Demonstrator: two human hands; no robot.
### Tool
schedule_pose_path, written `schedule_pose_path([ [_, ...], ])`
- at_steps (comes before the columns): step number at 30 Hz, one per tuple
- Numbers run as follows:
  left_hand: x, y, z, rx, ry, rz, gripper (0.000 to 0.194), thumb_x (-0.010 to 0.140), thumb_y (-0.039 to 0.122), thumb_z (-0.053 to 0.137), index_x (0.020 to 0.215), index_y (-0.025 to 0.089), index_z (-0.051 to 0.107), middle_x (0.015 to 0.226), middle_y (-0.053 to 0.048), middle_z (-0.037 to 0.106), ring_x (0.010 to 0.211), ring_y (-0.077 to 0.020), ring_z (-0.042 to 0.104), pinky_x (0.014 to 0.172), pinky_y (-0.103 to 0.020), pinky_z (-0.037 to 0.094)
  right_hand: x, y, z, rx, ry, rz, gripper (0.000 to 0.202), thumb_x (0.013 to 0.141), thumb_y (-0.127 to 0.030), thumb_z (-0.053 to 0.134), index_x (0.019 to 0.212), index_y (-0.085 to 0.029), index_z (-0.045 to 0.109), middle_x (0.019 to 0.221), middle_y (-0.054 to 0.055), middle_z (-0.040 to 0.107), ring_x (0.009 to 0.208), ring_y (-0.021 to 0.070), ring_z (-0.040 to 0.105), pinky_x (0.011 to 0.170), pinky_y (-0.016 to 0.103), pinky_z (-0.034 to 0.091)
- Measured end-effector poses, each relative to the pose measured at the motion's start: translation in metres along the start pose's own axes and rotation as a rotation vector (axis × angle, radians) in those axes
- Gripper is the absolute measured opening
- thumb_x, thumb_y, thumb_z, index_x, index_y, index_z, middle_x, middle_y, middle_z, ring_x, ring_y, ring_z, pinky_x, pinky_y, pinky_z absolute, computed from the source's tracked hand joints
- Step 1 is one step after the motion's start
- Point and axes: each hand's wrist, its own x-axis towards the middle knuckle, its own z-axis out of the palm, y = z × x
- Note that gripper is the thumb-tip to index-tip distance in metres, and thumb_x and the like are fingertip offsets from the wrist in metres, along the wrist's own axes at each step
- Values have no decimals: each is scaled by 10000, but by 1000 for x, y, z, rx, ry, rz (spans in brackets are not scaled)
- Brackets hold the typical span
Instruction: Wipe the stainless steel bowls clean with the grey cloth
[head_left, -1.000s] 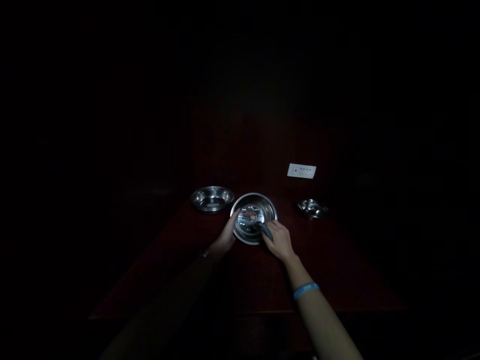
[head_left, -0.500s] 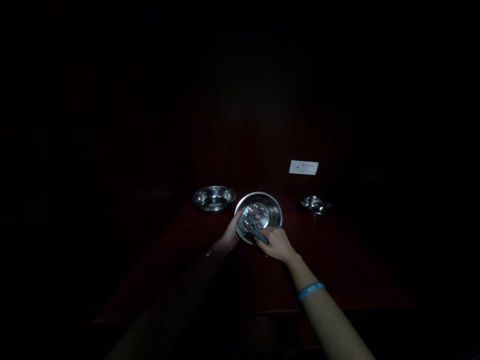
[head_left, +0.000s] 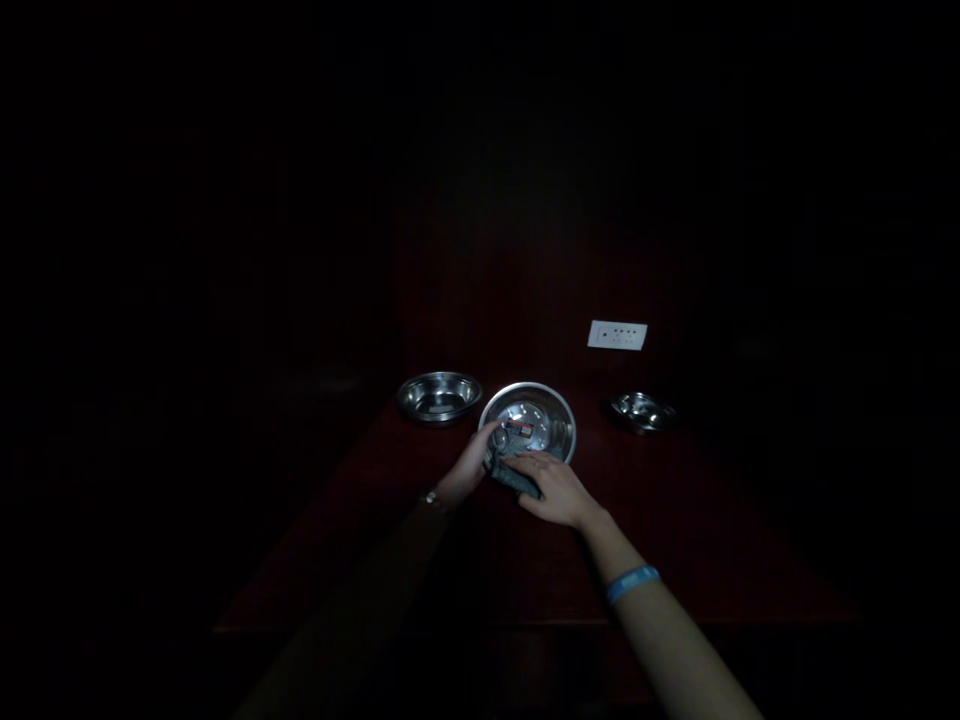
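A shiny steel bowl (head_left: 559, 425) is tilted toward me over the table, with a small printed label (head_left: 520, 429) on its inner bottom. My left hand (head_left: 469, 467) grips the bowl's left rim, thumb on the inside. In my right hand (head_left: 553, 489) is a grey-green cloth (head_left: 514, 477), pressed against the near inner side and rim of the bowl. The cloth partly covers that rim, and the right fingers lie over it.
On the dark red table (head_left: 660, 540), a wide steel bowl (head_left: 440, 415) stands at the back left and a smaller steel dish (head_left: 643, 412) at the back right. A white socket panel (head_left: 617, 335) is on the wall behind. Surroundings are very dark.
My right hand has brought the cloth from inside the bowl toward its near rim, and more cloth shows. The bowl is tilted a little differently. The whole view has shifted slightly.
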Motion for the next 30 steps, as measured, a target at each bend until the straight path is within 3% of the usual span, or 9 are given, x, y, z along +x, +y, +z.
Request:
schedule_pose_path([
  [5,7,-7,-4,77,86,34,257,682,256,694,914,144,704,917,-95,751,1053,-283,658,1001,-411,462,0,3,-1,6,-14,-23,617,706,-192,651,1316,-260,581,1299,60,629,1232,274,549,1108,467,350],
  [10,15,-16,-9,140,174,22,207,621,131,652,823,158,686,821,-57,738,988,-269,672,982,-427,466,-1,4,-2,7,1,1,580,713,-204,659,1288,-257,606,1274,59,645,1216,274,562,1100,462,359],
  [19,8,-13,-8,137,129,2,198,614,71,594,762,164,688,751,-42,721,862,-256,678,936,-428,481,-1,6,-1,-42,-8,-23,543,747,-221,659,1286,-261,604,1273,55,647,1208,266,570,1105,456,353],
  [26,6,-10,-4,115,138,1,237,576,58,591,776,149,679,744,-16,717,738,-171,671,802,-308,521,-1,9,-2,-140,-34,-42,535,776,-238,633,1309,-238,583,1274,62,644,1203,256,571,1096,443,373],
  [30,4,-8,-3,141,127,2,236,569,82,594,783,138,676,738,-24,720,729,-171,673,749,-285,528,-1,10,-2,-196,-61,-37,531,797,-265,616,1325,-241,566,1285,59,637,1205,250,570,1104,435,368],
])
